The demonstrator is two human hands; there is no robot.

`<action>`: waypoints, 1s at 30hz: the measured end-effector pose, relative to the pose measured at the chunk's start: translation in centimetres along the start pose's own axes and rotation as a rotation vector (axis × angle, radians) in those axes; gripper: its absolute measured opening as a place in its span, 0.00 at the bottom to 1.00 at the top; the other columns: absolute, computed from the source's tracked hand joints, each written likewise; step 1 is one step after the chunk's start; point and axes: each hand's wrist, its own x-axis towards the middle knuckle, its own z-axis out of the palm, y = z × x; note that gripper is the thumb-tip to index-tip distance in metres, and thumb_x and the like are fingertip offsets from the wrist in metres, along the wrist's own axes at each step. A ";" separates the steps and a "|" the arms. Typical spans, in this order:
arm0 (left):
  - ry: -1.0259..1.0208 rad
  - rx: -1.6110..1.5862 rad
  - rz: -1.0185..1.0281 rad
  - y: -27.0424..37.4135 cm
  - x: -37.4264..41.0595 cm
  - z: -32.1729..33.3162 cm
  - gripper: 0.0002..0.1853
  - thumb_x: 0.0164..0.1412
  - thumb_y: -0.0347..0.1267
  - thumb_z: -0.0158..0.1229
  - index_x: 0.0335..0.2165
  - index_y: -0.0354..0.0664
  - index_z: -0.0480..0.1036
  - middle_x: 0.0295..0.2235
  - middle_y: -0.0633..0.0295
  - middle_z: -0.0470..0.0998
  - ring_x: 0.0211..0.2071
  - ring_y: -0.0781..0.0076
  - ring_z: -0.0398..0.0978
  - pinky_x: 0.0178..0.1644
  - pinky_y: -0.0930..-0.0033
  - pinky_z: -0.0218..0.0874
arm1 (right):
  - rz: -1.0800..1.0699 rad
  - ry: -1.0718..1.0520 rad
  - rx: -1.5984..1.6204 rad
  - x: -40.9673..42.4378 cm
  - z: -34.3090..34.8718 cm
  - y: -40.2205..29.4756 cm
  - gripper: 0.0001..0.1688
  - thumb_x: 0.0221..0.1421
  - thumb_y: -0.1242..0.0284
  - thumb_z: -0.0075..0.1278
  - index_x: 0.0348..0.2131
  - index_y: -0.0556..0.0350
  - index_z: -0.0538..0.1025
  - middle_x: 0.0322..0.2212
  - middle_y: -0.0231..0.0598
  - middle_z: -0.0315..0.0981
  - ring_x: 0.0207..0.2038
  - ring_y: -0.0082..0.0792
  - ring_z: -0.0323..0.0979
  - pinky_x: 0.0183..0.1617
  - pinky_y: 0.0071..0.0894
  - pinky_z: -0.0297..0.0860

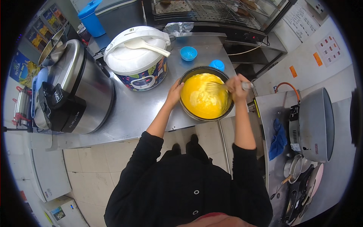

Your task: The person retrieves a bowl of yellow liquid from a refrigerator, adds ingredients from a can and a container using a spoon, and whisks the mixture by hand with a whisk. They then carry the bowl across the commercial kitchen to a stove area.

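Note:
A dark-rimmed round pot stands near the front edge of the steel counter. Yellow liquid with paler, creamy patches fills much of it; it looks like beaten egg, though I cannot be sure. My left hand grips the pot's left rim. In my right hand, over the right rim, is a whisk with its wires dipping into the liquid. Hand and whisk are blurred. Just beyond the pot are a blue bowl and a smaller blue cup or bowl.
Left of the pot stands a patterned rice cooker with a white rice paddle on its lid. A large steel Miyako cooker is farther left. Behind is a glass display warmer. A wide metal pan and blue cloth occupy the right counter.

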 end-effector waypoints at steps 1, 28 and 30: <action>0.009 0.004 -0.005 0.1 -0.1 0.2 0.21 0.57 0.33 0.42 0.48 0.36 0.61 0.44 0.56 0.68 0.46 0.70 0.63 0.51 0.75 0.50 | -0.015 0.010 0.110 0.3 1.3 0.9 0.21 0.59 0.66 0.33 0.14 0.52 0.55 0.06 0.29 0.50 0.10 0.21 0.51 0.15 0.23 0.51; -0.053 0.109 -0.035 2.4 -0.3 -0.4 0.26 0.58 0.41 0.43 0.51 0.35 0.57 0.50 0.53 0.62 0.51 0.66 0.59 0.53 0.73 0.47 | 0.564 0.212 -0.236 -1.3 -6.5 5.0 0.18 0.48 0.65 0.51 0.35 0.62 0.72 0.31 0.35 0.70 0.37 0.26 0.67 0.44 0.23 0.60; 0.073 0.074 0.035 1.8 -1.5 -0.7 0.26 0.58 0.41 0.44 0.50 0.34 0.58 0.48 0.52 0.63 0.50 0.66 0.60 0.53 0.71 0.48 | 0.628 0.155 -0.252 -1.5 -7.0 6.5 0.22 0.47 0.65 0.52 0.38 0.63 0.72 0.33 0.37 0.70 0.39 0.26 0.66 0.45 0.23 0.59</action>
